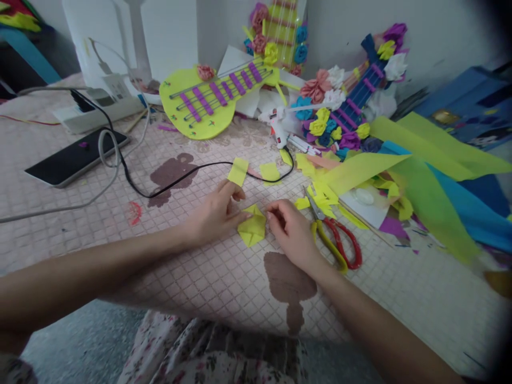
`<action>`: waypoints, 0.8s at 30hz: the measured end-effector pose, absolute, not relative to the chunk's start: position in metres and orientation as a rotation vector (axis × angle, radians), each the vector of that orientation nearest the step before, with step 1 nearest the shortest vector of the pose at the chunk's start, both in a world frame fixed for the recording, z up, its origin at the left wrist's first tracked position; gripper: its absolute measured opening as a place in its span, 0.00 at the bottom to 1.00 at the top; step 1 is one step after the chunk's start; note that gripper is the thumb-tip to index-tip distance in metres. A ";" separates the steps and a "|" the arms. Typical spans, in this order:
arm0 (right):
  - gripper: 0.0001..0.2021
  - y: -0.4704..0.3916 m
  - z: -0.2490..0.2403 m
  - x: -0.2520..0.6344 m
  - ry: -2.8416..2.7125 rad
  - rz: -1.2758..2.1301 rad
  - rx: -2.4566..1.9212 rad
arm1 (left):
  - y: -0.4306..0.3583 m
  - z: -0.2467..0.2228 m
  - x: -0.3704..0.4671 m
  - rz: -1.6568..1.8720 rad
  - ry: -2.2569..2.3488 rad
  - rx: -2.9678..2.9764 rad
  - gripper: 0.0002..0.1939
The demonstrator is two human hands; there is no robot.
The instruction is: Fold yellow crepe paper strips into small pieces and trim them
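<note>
A small yellow paper square (252, 230) lies on the table with its corners folded toward the middle. The thumb of my left hand (214, 213) presses on its upper left part, while the other fingers curl above it. At the paper's right corner, my right hand (294, 229) has its thumb and fingers drawn together in a pinch; what lies between the fingertips is hidden. Just beyond my hands are two flat yellow paper pieces (239, 170). Scissors (330, 234) with red and yellow handles rest open beside my right hand.
A white glue gun (279, 128) trails a black cord (180, 173) across the table. Behind stand a yellow paper guitar (200, 104) and a blue one (356, 101) with paper flowers. Crepe paper strips (432, 186) pile up at right. A black phone (76, 157) and power strip (100, 112) lie left.
</note>
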State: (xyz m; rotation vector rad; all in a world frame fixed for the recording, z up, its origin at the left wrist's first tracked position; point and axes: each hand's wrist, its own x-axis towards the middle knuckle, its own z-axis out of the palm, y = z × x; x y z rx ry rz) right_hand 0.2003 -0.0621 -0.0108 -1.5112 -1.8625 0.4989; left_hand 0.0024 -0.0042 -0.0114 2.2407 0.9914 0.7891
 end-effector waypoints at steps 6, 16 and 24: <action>0.05 -0.060 -0.011 0.198 -1.882 0.467 -1.524 | 0.001 -0.009 0.011 0.556 1.074 2.394 0.07; 0.01 -0.058 -0.011 0.203 -1.687 0.848 -1.457 | 0.000 -0.010 0.015 0.729 0.767 2.075 0.08; 0.09 -0.059 -0.016 0.205 -1.185 1.183 -1.335 | -0.003 -0.007 0.002 0.475 0.681 1.812 0.30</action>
